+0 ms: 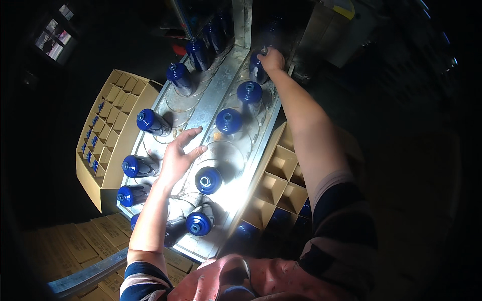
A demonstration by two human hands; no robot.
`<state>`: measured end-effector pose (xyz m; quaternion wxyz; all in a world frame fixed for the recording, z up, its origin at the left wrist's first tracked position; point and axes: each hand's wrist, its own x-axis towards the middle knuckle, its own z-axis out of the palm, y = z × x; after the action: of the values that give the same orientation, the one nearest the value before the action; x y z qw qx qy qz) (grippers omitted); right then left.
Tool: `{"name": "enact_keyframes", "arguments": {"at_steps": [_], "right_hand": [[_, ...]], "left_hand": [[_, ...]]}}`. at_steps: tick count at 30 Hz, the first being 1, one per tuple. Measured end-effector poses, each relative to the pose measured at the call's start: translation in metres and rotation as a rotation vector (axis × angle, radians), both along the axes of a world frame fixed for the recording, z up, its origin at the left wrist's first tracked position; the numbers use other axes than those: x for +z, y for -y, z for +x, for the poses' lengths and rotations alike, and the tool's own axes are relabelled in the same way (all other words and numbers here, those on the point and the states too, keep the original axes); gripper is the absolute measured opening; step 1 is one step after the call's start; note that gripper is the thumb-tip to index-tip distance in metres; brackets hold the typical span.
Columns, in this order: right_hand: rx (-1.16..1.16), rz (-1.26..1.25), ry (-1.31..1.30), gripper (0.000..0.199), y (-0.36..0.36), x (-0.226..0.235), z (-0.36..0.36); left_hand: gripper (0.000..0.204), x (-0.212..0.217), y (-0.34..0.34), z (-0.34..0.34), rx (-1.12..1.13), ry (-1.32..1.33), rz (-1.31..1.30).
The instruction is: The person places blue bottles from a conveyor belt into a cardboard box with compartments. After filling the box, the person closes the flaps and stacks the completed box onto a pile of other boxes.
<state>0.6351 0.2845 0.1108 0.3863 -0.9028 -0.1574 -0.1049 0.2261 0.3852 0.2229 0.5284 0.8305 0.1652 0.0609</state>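
Blue glossy bottles with narrow necks stand along a metal conveyor (206,108) in two rows. At the far end of the right row, my right hand (272,60) is closed round the neck of a blue bottle (258,70). My left hand (181,155) hovers over the middle of the conveyor, fingers spread and holding nothing. Just to its right stands another bottle (208,180); a further bottle (229,121) is beyond it. Along the left edge, a bottle (136,166) stands beside my left wrist. My left forearm partly covers a bottle at the near end.
A divided cardboard box (113,130) with several blue bottles stands left of the conveyor. Another divided box (273,188) sits on the right, with bottles in its near cells. Flat cartons (75,243) and a curved metal rail (90,273) are at the lower left.
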Motion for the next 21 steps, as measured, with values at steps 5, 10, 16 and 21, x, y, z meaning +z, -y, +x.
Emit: {"name": "enact_keyframes", "arguments": {"at_steps": [5,10,16,21], "right_hand": [[0.083,0.181,-0.276,0.031,-0.018,0.002,0.019],[0.188,0.553,-0.331,0.037,0.05,0.028,-0.018],[0.074,0.362,-0.523,0.033,0.246,0.031,-0.144],[0.217,-0.194,-0.169,0.027,0.421,0.014,-0.265]], "left_hand": [[0.056,-0.016,-0.005,0.052,-0.119,0.078,0.031],[0.056,-0.058,-0.003,0.132,-0.28,0.111,0.242],[0.037,-0.089,-0.002,0.175,-0.171,0.203,0.29],[0.034,-0.095,0.019,0.199,-0.098,0.04,0.316]]}}
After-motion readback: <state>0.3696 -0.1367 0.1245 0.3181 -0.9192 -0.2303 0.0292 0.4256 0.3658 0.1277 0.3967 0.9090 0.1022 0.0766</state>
